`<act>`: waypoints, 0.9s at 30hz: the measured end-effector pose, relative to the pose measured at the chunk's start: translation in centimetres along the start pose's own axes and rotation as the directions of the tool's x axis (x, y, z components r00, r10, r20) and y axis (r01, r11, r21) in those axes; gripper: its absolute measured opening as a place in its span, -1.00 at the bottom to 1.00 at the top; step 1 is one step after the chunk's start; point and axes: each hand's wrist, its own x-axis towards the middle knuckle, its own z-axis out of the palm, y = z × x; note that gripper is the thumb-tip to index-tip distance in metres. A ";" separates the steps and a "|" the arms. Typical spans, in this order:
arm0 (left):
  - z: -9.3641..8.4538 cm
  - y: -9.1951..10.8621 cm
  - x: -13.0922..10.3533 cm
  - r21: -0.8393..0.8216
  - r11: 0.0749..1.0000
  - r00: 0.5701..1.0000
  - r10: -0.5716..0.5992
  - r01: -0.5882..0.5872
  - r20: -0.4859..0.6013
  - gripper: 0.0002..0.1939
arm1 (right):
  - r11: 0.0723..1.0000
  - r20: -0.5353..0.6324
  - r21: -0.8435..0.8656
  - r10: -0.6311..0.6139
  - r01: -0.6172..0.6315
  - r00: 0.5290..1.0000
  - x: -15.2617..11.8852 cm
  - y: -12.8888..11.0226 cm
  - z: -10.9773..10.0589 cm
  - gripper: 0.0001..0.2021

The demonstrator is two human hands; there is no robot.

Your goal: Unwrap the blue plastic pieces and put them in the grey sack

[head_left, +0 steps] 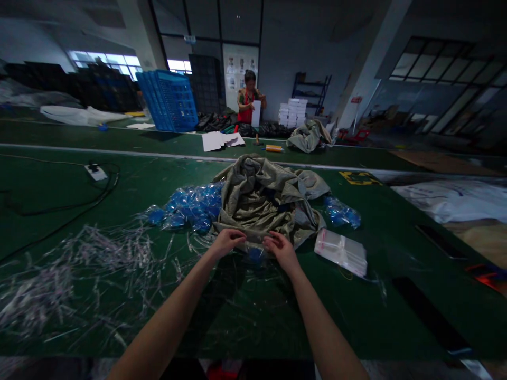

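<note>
Both hands are at the near edge of a crumpled grey-green cloth sack (257, 211), which lies open on the green table. My left hand (227, 241) pinches the upper left of a clear plastic bag. My right hand (279, 246) grips the same bag's upper right, fingers bent. A blue item (255, 255) shows inside the bag, between and just below the hands. Left of the sack is a pile of blue items in clear wrap (192, 206); a smaller group (343, 212) lies to its right. A stack of clear bags (341, 252) sits right of my right hand.
Thin clear plastic strips (114, 250) litter the left of the table. A power strip (95, 172) with cables is at the far left. Dark phone-like objects (431, 314) lie at right. Across the table, a person (246, 103) holds a white box near blue crates (168, 100).
</note>
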 end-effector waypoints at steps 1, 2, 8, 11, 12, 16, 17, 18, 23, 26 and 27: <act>-0.1 -0.2 0.0 -0.005 1.000 1.000 0.002 -0.002 -0.004 -0.65 | 0.998 -0.001 -0.064 0.003 -0.003 1.000 0.0 0.0 -0.2 -0.59; -0.2 -0.5 0.1 -0.009 1.000 1.000 0.005 -0.005 -0.008 -0.66 | 0.993 -0.004 -0.117 0.004 -0.004 1.000 0.0 0.0 -0.3 -0.63; -0.4 -1.3 0.1 -0.047 0.999 0.998 0.016 -0.019 -0.063 -0.68 | 0.958 -0.028 -0.285 -0.048 0.038 0.998 0.7 0.1 -0.5 -0.79; -0.6 -1.6 0.0 -0.091 0.996 0.997 -0.014 0.006 -0.080 -0.68 | 0.937 -0.027 -0.337 -0.107 0.092 0.994 1.2 0.4 -0.3 -0.83; -0.7 -1.6 -0.1 -0.111 0.993 0.996 -0.039 0.030 -0.079 -0.66 | 0.930 -0.022 -0.350 -0.129 0.113 0.991 1.3 0.5 -0.2 -0.84; -1.2 -1.8 -0.3 -0.215 0.951 0.972 -0.234 0.224 -0.023 -0.47 | 0.904 0.015 -0.384 -0.198 0.189 0.980 1.7 1.0 0.0 -0.82; -1.4 -1.7 -0.3 -0.240 0.929 0.957 -0.288 0.282 0.010 -0.39 | 0.899 0.024 -0.389 -0.208 0.201 0.978 1.7 1.1 0.1 -0.81; -1.5 -1.6 -0.4 -0.261 0.905 0.941 -0.333 0.334 0.050 -0.33 | 0.895 0.031 -0.392 -0.215 0.210 0.976 1.7 1.2 0.1 -0.80; -1.4 -0.6 -0.8 -0.321 0.833 0.891 -0.404 0.452 0.207 -0.44 | 0.898 0.054 -0.385 -0.206 0.211 0.977 1.6 0.6 0.1 -0.84; -0.9 -0.5 -1.5 -0.335 0.825 0.889 -0.397 0.455 0.228 -0.49 | 0.917 0.034 -0.367 -0.158 0.160 0.987 1.2 -0.1 -0.4 -0.81; -0.8 -0.5 -1.8 -0.338 0.825 0.890 -0.393 0.453 0.232 -0.49 | 0.925 0.014 -0.357 -0.132 0.129 0.991 1.0 -0.3 -0.5 -0.78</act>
